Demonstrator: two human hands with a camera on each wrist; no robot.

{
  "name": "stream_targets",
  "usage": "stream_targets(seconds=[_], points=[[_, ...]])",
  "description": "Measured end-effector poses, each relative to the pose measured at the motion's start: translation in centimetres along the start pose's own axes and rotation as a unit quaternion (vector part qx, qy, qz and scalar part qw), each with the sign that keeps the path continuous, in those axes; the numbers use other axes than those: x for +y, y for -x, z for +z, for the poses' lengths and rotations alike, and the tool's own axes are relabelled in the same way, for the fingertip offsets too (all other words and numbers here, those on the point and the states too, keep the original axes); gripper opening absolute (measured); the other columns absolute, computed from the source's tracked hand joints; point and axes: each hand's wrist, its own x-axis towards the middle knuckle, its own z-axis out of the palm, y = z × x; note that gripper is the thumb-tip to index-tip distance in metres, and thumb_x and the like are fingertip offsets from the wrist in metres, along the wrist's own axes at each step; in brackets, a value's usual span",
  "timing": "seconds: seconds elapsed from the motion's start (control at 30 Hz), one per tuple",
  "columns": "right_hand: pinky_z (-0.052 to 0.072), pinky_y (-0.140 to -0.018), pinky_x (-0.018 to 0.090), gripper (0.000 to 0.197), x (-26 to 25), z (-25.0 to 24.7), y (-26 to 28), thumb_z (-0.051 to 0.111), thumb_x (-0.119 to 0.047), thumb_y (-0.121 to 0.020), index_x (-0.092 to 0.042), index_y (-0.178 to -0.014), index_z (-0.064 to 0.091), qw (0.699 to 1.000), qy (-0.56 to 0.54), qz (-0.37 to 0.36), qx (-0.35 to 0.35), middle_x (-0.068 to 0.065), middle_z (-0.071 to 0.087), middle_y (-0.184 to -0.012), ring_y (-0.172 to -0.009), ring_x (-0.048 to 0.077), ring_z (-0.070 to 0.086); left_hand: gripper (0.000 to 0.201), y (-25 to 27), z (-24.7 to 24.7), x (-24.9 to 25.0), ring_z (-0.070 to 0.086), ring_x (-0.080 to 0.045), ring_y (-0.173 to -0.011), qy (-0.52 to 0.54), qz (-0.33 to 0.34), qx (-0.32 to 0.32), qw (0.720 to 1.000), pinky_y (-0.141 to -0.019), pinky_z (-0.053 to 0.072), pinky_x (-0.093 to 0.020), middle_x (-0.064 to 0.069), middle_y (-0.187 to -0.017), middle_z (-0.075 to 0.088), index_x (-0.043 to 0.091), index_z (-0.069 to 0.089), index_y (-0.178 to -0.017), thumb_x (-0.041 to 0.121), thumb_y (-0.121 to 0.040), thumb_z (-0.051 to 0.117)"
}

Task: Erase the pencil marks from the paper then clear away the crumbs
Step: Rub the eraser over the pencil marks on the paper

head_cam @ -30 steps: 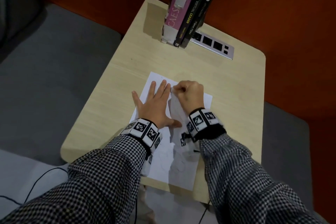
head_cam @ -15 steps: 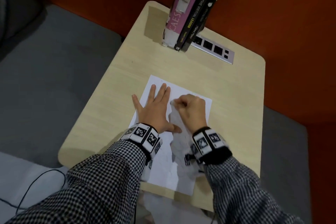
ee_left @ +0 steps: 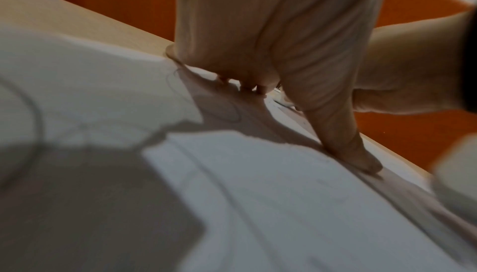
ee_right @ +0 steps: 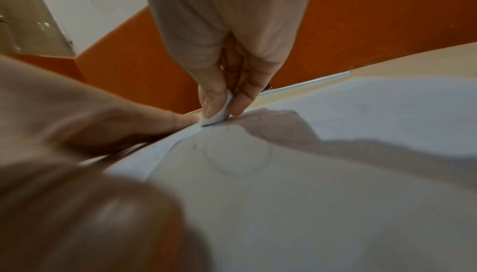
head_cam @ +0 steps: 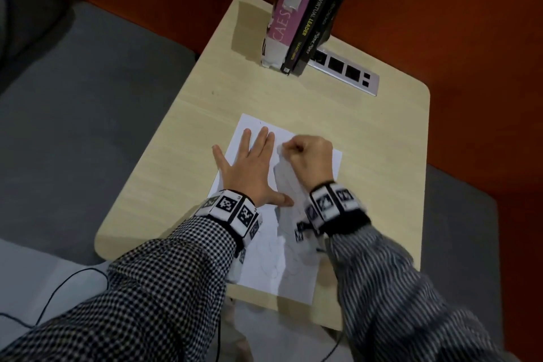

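We note one pale wooden side table [head_cam: 367, 161] against the orange wall, bearing three upright books [head_cam: 305, 17], one silver socket strip [head_cam: 343, 69] and one white sheet of paper [head_cam: 258, 267]; against a second ago the right hand [head_cam: 308, 160] sits a little nearer us on the sheet, so we judge the rubbing stroke is under way and erasing unfinished; the left hand [head_cam: 249, 167] stays flat, fingers spread wide, pinning the paper; the right hand pinches one small white eraser [ee_right: 215, 116] between thumb and fingers, its edge on the sheet; pencil circles [ee_right: 237, 156] remain, at least two, faint; few dark crumbs [ee_right: 194, 145], too small to count.
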Motion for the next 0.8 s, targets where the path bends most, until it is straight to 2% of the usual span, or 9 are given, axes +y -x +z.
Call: stream_targets(seconds=[0.1,0.2,0.27,0.47,0.53,0.63,0.8], points=[[0.053,-0.065,0.032,0.007,0.2,0.3,-1.8,0.068,0.000,-0.074,-0.003,-0.070,0.073,1.000,-0.014,0.000,0.013,0.015,0.072,-0.071,-0.070,0.030,0.066,0.139,0.0,0.0,0.0,-0.027,-0.014,-0.144,0.010,-0.004,0.001,1.000,-0.103,-0.010,-0.074,0.014,-0.157,-0.027,0.027,-0.017,-0.152,0.083,-0.054,0.064],[0.049,-0.063,0.032,0.010,1.0,-0.1,2.1,0.068,-0.006,-0.077,-0.001,-0.068,0.069,0.999,0.034,-0.012,-0.011,0.016,0.070,-0.070,-0.067,0.030,0.063,0.139,0.0,0.0,0.0,-0.027,-0.014,-0.144,0.010,-0.004,0.001,1.000,-0.103,-0.011,-0.073,0.014,-0.157,-0.027,0.026,-0.017,-0.152,0.082,-0.055,0.065],[0.051,-0.063,0.036,0.010,1.2,-0.5,3.6,0.068,-0.005,-0.075,0.000,-0.067,0.069,0.999,0.026,-0.011,-0.017,0.016,0.070,-0.070,-0.066,0.030,0.063,0.139,0.1,0.0,0.0,-0.027,-0.015,-0.145,0.006,-0.005,0.003,1.000,-0.103,-0.011,-0.073,0.013,-0.157,-0.026,0.026,-0.017,-0.152,0.081,-0.056,0.066],[0.054,-0.064,0.034,0.010,0.5,0.3,-1.6,0.066,0.003,-0.072,-0.003,-0.070,0.073,1.000,-0.002,-0.012,0.013,0.015,0.072,-0.070,-0.068,0.030,0.066,0.138,-0.1,0.1,0.0,-0.027,-0.015,-0.145,0.016,-0.005,0.005,1.000,-0.102,-0.012,-0.073,0.014,-0.157,-0.027,0.026,-0.017,-0.152,0.082,-0.055,0.064],[0.052,-0.065,0.033,0.007,1.0,-0.1,0.6,0.067,-0.001,-0.075,-0.003,-0.070,0.072,1.000,0.019,-0.005,0.003,0.016,0.072,-0.072,-0.069,0.030,0.065,0.139,-0.2,0.2,0.0,-0.027,-0.014,-0.144,0.015,-0.005,0.004,1.000,-0.103,-0.012,-0.073,0.014,-0.157,-0.027,0.026,-0.018,-0.152,0.082,-0.055,0.065],[0.052,-0.063,0.037,0.011,1.2,-0.7,3.9,0.068,-0.005,-0.077,-0.001,-0.067,0.069,0.999,0.026,0.001,-0.022,0.016,0.070,-0.070,-0.067,0.031,0.063,0.140,-0.1,0.1,0.0,-0.026,-0.015,-0.145,0.010,-0.009,0.006,1.000,-0.103,-0.011,-0.073,0.014,-0.157,-0.028,0.026,-0.019,-0.152,0.081,-0.055,0.066],[0.054,-0.067,0.033,0.010,0.5,0.1,-0.7,0.067,0.002,-0.074,-0.005,-0.070,0.073,1.000,-0.013,0.012,0.010,0.012,0.073,-0.073,-0.068,0.023,0.064,0.140,-0.2,0.2,0.0,-0.026,-0.016,-0.145,0.002,-0.010,0.002,1.000,-0.103,-0.010,-0.074,0.013,-0.157,-0.027,0.026,-0.017,-0.152,0.082,-0.055,0.065]])
